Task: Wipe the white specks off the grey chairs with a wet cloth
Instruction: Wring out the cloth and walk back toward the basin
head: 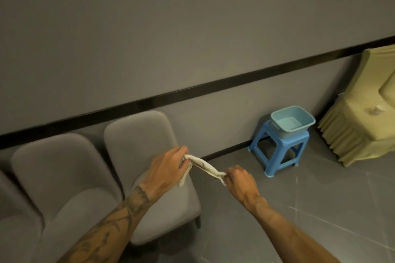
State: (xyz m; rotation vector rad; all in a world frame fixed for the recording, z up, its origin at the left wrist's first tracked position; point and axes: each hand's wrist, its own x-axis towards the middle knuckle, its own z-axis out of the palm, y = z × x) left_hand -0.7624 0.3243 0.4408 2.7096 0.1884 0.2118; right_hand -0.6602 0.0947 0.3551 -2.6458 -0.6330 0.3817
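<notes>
A whitish cloth [205, 166] is stretched and twisted between my two hands. My left hand [168, 166] grips its upper end above the seat of the right-hand grey chair [136, 141]. My right hand [239, 179] grips the lower end over the floor, just right of that chair. A second grey chair [57, 168] stands to its left against the wall, and part of a third shows at the left edge. I cannot make out white specks on the upholstery.
A light blue basin [307, 119] holding water sits on a blue plastic stool [280, 156] by the wall to the right. Yellow fabric-covered furniture [363, 113] stands at the far right. Grey tiled floor [320, 209] lies between.
</notes>
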